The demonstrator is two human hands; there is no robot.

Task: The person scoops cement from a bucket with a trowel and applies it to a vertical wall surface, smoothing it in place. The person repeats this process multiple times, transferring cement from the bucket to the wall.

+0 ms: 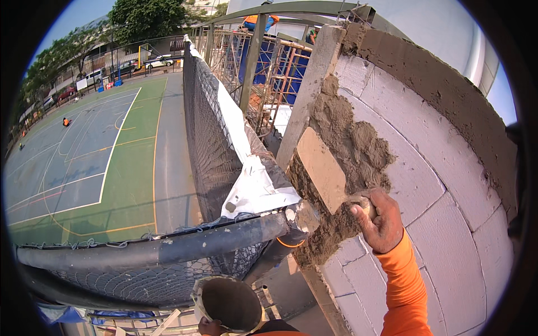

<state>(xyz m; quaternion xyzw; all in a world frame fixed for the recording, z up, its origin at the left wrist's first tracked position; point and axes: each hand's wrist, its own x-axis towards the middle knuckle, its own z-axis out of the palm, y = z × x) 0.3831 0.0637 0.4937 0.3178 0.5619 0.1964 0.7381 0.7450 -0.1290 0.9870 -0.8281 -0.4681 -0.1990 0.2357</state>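
Beside a court (131,173), right fingers (388,203) grip a trowel (322,167) over mortared blockwork (448,224); left fingers (209,327) clasp a bucket (197,294).

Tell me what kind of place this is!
It looks like a building site beside a sports court. You can see a pale block wall with rough grey mortar on it, a trowel in the person's right hand, and scaffolding behind.

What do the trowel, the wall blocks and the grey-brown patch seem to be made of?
Trowel: probably metal, a thin, flat blade dulled by a tan film; handle mostly hidden.
Wall blocks: likely lightweight concrete, matte and pale, with thin joints.
Grey-brown patch: looks like damp mortar, rough and lumpy.
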